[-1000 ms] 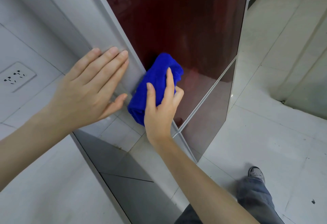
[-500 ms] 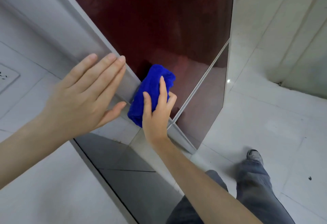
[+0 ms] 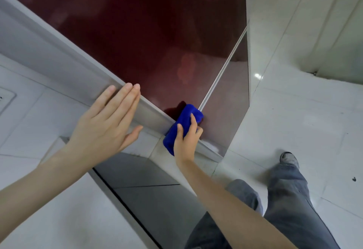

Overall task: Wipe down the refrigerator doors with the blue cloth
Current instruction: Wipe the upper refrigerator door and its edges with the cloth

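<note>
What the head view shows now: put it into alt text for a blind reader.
A right hand grips a blue cloth against the lower corner of a glossy dark red fridge door, by the seam with the lower door. The left hand lies flat on the fridge's grey side. Grey trousers and a shoe show over white floor tiles.

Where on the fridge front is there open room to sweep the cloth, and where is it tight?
Free: the upper door above the blue cloth, between the grey side panel and the door's right edge; also the lower door right of the divider strip. Tight: the corner where the right hand holds the cloth, near the left hand.
</note>
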